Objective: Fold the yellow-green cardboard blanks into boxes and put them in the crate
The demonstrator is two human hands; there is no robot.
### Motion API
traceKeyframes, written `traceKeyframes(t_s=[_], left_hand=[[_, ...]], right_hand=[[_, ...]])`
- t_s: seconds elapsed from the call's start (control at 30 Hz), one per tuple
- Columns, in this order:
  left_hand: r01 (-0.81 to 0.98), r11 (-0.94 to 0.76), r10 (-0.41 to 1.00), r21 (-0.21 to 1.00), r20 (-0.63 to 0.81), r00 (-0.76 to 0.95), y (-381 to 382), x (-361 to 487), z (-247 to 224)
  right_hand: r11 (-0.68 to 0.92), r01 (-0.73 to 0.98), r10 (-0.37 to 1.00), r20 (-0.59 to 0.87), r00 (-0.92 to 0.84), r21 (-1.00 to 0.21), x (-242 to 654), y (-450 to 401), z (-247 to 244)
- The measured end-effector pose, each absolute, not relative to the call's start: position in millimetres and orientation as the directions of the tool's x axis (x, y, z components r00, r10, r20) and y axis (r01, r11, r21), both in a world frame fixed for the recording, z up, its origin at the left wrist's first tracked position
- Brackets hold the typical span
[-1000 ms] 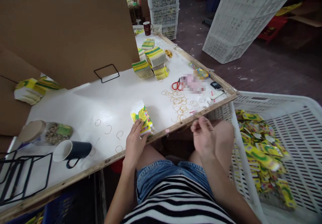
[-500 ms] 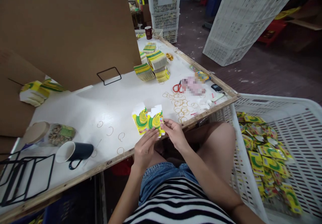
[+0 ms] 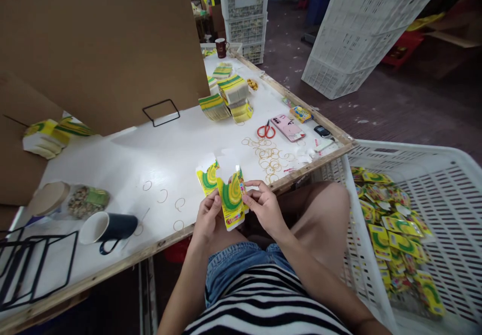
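Observation:
Between my two hands, just over the table's front edge, is a yellow and green printed carton [image 3: 232, 199], its white flaps standing up at the top. My left hand [image 3: 208, 215] pinches its left side with the thumb in front. On the right side, my right hand [image 3: 263, 205] grips the carton's edge between thumb and fingers. Behind it on the white table lies a second yellow and green carton [image 3: 207, 178], partly covered by the held one. Whether the held carton has anything inside cannot be seen.
Rubber bands [image 3: 269, 156], red-handled scissors [image 3: 266, 131] and a pink phone [image 3: 287, 127] lie to the right. Bundled cartons [image 3: 234, 91] stand farther back. A dark mug [image 3: 122, 225] and a jar [image 3: 85, 202] sit left. At my right, a white crate [image 3: 422, 149] holds several filled yellow packs.
The carton has been lifted off the table and drawn toward me, tilting more upright. My left hand has moved from its front to its left side.

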State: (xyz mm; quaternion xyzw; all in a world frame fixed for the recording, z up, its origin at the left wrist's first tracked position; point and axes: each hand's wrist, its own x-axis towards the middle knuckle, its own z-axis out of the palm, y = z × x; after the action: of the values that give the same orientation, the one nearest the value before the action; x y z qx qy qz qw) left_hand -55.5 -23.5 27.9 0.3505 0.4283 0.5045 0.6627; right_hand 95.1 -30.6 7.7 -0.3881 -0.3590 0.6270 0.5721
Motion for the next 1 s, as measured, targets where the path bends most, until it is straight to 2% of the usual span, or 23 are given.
traceKeyframes(t_s=[0.2,0.43,0.67,0.87,1.0], left_hand=[[-0.484,0.276,0.955,0.831,-0.179,0.236,-27,-46,29],[-0.474,0.191,0.976,0.859,-0.114,0.187,-26,-44,23],[-0.453,0.178,0.976,0.874,-0.098,0.196,-28,-40,23],[-0.475,0.199,0.967,0.857,-0.091,0.239,-27,-38,24],[-0.484,0.203,0.975,0.851,-0.132,0.176,-26,-37,24]], right_hand=[[0.019,-0.326,0.999,0.007,0.040,-0.945,95,-33,6],[0.030,-0.188,0.997,0.017,0.072,-0.982,95,-35,6],[0.001,-0.171,0.996,-0.015,0.093,-0.985,97,-36,5],[-0.048,-0.228,0.999,-0.047,-0.009,-0.972,98,-38,5],[-0.076,-0.248,0.997,-0.068,-0.040,-0.966,102,-39,7]])
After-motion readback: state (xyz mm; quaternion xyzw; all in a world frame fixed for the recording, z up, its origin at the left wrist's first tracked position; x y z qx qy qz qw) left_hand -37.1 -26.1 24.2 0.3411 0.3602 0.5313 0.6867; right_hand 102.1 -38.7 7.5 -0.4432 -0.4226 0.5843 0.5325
